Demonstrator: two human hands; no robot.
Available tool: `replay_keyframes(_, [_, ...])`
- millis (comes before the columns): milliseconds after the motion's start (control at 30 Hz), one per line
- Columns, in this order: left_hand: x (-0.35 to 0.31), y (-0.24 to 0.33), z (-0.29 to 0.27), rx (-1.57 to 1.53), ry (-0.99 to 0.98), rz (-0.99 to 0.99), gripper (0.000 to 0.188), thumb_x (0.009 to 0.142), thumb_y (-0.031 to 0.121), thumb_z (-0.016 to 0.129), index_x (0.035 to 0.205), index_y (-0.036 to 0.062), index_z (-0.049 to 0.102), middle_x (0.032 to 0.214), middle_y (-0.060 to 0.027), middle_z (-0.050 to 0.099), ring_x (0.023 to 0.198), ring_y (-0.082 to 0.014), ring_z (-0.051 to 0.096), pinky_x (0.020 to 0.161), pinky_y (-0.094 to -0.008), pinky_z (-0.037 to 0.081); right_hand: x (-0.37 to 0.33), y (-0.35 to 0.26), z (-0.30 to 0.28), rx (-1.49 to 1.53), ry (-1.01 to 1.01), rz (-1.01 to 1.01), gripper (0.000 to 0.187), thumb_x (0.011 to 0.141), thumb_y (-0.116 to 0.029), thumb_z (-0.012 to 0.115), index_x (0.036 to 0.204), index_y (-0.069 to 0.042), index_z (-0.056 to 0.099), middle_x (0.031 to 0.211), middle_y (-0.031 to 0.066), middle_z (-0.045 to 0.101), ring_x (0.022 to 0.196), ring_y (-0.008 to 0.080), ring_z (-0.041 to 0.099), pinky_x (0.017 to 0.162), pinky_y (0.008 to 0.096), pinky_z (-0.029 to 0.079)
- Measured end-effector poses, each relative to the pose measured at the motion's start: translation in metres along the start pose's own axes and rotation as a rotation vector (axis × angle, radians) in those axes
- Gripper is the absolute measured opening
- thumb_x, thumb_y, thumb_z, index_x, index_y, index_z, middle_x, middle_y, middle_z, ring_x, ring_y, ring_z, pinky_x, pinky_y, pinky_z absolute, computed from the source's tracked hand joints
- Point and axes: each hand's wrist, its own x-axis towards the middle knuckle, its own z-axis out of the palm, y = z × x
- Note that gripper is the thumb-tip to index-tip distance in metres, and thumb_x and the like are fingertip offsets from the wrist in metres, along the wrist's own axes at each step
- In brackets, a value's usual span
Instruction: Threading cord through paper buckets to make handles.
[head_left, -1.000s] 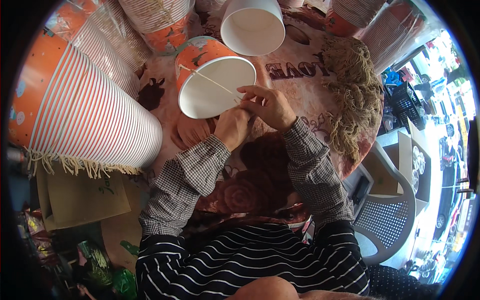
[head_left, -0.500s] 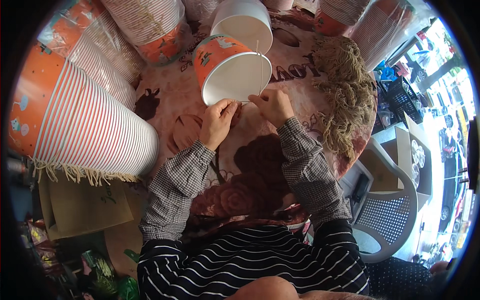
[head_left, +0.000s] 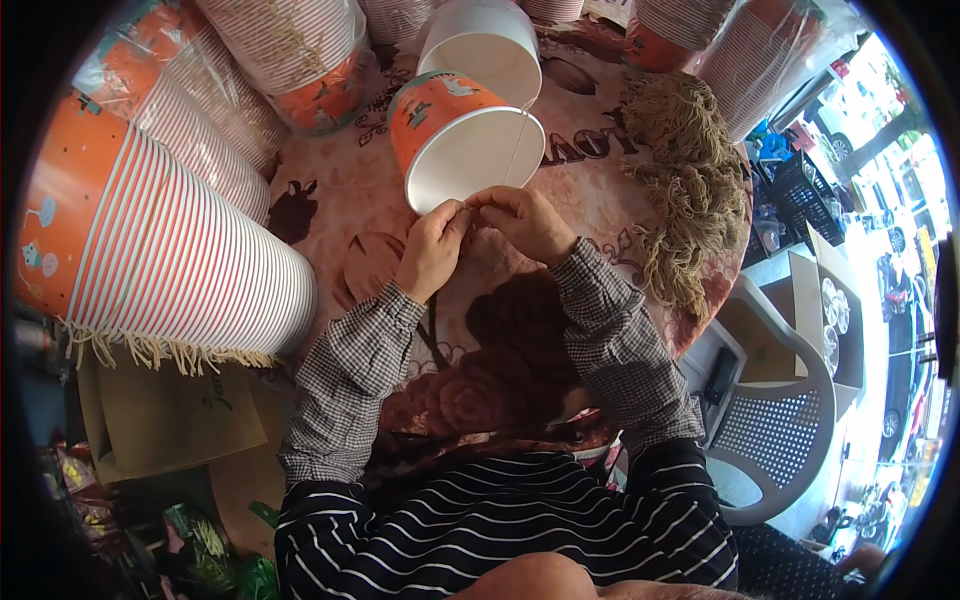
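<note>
An orange printed paper bucket (head_left: 425, 125) lies on its side on the cloth-covered table, its white open mouth facing me. A thin beige cord (head_left: 518, 145) hangs across the right part of that mouth and runs down to my fingers. My left hand (head_left: 430, 255) and my right hand (head_left: 530, 224) meet just below the lower rim, fingertips pinched together around the cord. The exact spot where the fingers hold it is partly hidden. Another white paper bucket (head_left: 480, 52) lies behind the orange one.
Tall stacks of nested paper buckets (head_left: 190, 235) line the left and far sides, some in clear plastic. A heap of beige cords (head_left: 690, 190) lies along the table's right edge. Beyond it stand a grey plastic chair (head_left: 800, 450) and a cardboard box (head_left: 845, 310).
My right hand has moved left until its fingertips meet those of my left hand. The short stretch of cord between the hands has closed up. The orange bucket has hardly moved.
</note>
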Motion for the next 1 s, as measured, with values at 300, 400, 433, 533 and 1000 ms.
replay_keyframes(300, [-0.003,0.003,0.003,0.258,0.18,0.206,0.013,0.093,0.01,0.056,0.102,0.0006,0.057,0.084,-0.0195,0.066,0.076,-0.0339,0.066,0.063,-0.0354,0.051,-0.005,-0.01,0.001,-0.32,0.135,0.002,0.016,0.084,-0.008,0.067,0.097,0.002,0.066,0.085,0.0079,0.07,0.08,0.0139,0.066,0.075,0.0274,0.053])
replay_keyframes(400, [-0.003,0.002,0.003,0.256,0.201,0.246,0.013,0.092,0.01,0.058,0.101,0.0009,0.058,0.084,-0.0192,0.066,0.075,-0.0341,0.066,0.061,-0.0353,0.051,-0.005,-0.012,0.003,-0.358,0.173,-0.022,0.018,0.081,-0.012,0.07,0.093,0.0,0.067,0.08,0.0086,0.069,0.075,0.014,0.065,0.07,0.0281,0.053])
replay_keyframes(433, [-0.003,0.002,0.003,0.253,0.207,0.251,0.012,0.091,0.01,0.059,0.1,0.0007,0.058,0.084,-0.0191,0.066,0.074,-0.0336,0.066,0.061,-0.035,0.051,-0.005,-0.012,0.003,-0.358,0.174,-0.021,0.018,0.081,-0.012,0.07,0.093,0.0,0.067,0.08,0.0086,0.069,0.075,0.014,0.065,0.07,0.0281,0.053])
replay_keyframes(533, [-0.003,0.002,0.003,0.247,0.161,0.193,0.013,0.09,0.009,0.06,0.1,0.0005,0.058,0.083,-0.018,0.067,0.073,-0.0318,0.067,0.061,-0.034,0.051,-0.006,-0.012,0.003,-0.355,0.188,0.0,0.018,0.081,-0.014,0.069,0.092,0.0,0.066,0.079,0.0083,0.068,0.073,0.0143,0.064,0.07,0.0287,0.052])
replay_keyframes(1000, [0.002,-0.02,0.003,-0.013,0.233,0.072,0.011,0.09,0.008,0.062,0.095,-0.0005,0.056,0.072,-0.0082,0.064,0.063,-0.0112,0.059,0.058,-0.0259,0.046,-0.004,-0.008,0.004,-0.343,0.1,-0.018,0.014,0.08,-0.01,0.062,0.089,0.0,0.062,0.079,0.0075,0.067,0.074,0.0149,0.064,0.071,0.029,0.052])
